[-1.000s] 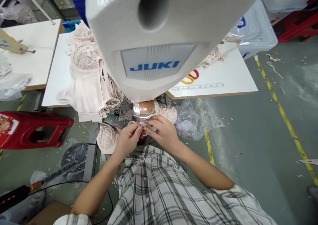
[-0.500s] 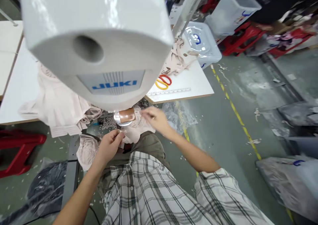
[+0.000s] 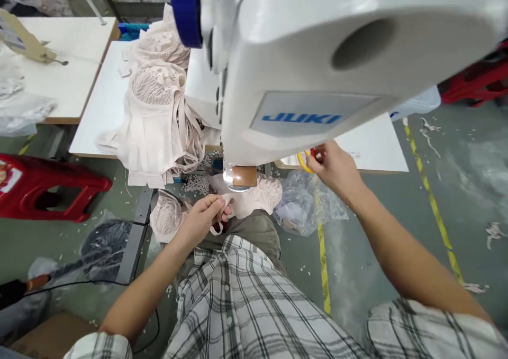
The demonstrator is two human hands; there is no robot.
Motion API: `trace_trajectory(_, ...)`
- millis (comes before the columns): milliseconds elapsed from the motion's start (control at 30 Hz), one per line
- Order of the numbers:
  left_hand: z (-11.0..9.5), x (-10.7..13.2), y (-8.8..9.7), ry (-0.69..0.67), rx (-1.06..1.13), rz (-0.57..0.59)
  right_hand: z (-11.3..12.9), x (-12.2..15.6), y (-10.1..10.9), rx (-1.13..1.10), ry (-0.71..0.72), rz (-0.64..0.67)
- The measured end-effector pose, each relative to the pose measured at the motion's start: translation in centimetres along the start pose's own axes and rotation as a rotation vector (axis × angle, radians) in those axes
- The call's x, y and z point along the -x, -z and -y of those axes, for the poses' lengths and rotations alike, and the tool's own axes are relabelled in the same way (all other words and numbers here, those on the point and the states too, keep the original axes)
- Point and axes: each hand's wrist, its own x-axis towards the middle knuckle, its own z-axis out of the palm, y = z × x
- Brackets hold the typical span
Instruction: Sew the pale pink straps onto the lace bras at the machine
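A pale pink lace bra [image 3: 264,192] hangs at the needle end of a white sewing machine [image 3: 246,131], above my lap. My left hand [image 3: 204,216] is closed on the bra's left part, thumb and fingers pinching the fabric. One lace cup [image 3: 169,216] drops to the left of that hand. Over on the right, my right hand [image 3: 337,171] has its fingers closed round the handles of red-and-yellow scissors [image 3: 304,160] at the table's front edge. The scissors' blades are hidden behind the machine head.
A heap of pale pink bras [image 3: 154,110] lies on the white table [image 3: 99,105] to the left. Red stools [image 3: 51,187] stand on the left floor. Clear plastic bags [image 3: 309,203] lie below on the right. A co-worker's arm [image 3: 51,338] shows at bottom left.
My right hand has left the bra and moved right to the scissors. My left hand still pinches the bra. The view has swung left, showing more of the heap.
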Motion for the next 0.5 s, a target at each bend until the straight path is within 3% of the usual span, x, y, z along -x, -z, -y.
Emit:
trace_trajectory(67,-0.3,0.0,0.2,0.034,0.077,0.025,1.5,5.5,0.7,-0.151,-0.014,0.137)
trace_trajectory(167,-0.5,-0.1,0.3,0.046,0.094,0.015,4.5,12.4,1.0,-0.222,0.221,0.267)
trace_trajectory(233,-0.4,-0.3,0.2,0.034,0.066,-0.003,6.4,14.7,0.5,-0.237,0.342,0.273)
trace_trajectory(367,-0.1,-0.3,0.0,0.024,-0.043,-0.020,8.7,14.8,-1.1,-0.284,0.390,0.243)
trace_trajectory(500,-0.1,-0.2,-0.1,0.015,-0.216,-0.044,9.3,13.3,-2.0,-0.331,0.401,0.284)
